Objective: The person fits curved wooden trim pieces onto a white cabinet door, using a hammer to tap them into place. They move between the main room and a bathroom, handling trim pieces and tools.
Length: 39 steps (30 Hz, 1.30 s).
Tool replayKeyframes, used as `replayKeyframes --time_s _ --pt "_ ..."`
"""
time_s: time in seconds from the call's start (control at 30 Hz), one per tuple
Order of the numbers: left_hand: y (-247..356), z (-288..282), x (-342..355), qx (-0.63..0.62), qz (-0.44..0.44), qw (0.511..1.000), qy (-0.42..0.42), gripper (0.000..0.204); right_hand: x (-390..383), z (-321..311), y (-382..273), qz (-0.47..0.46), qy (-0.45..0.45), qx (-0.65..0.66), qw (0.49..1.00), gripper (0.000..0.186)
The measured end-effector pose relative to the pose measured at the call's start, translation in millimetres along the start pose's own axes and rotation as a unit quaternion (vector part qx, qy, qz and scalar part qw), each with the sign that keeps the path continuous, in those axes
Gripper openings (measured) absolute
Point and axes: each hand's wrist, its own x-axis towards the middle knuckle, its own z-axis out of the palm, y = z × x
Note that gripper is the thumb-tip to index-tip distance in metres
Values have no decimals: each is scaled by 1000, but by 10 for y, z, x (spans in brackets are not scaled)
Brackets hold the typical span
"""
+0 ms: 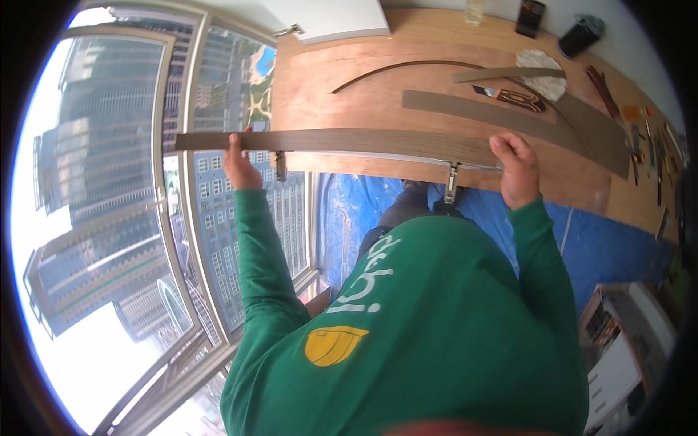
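A long, narrow grey-brown wood-grain strip (pixel 378 139) runs sideways in front of me, between both hands. My left hand (pixel 242 163) pinches it a short way in from its left end, which sticks out in front of the window. At the right end, the fingers of my right hand (pixel 518 166) are curled closed on the strip. Below its near side shows a thin white edge of a board (pixel 371 154), mostly covered by the strip. Two metal hinges, a left one (pixel 281 167) and a right one (pixel 452 183), project toward me from that edge.
On the wooden worktop (pixel 320 109) lie a flat brown strip (pixel 472 112), a thin curved strip (pixel 407 65), a utility knife (pixel 515 98), a whitish round pad (pixel 549 87) and red-handled pliers (pixel 602 91). Several tools crowd the right edge. Windows (pixel 178 145) stand left; blue sheeting (pixel 342 218) covers the floor.
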Motion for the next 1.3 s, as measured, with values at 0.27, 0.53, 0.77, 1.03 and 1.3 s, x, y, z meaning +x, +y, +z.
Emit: replayKeyframes --time_s 0.27,0.53,0.77,1.03,1.3 --pt "-184 -196 -93 -58 28 996 -59 33 21 65 -3 -12 16 12 1000 15" --pt "-196 -239 -3 60 63 994 -70 35 160 -80 -123 -54 -33 -212 975 17" --pt "-247 -178 80 244 219 939 -106 35 203 909 -733 -324 -163 -510 780 30" --pt "-344 16 115 174 291 935 -104 24 565 2045 -454 -339 -313 -524 716 51" --pt "-178 64 -36 150 282 943 -92 23 589 2212 -342 -235 -290 -529 762 50"
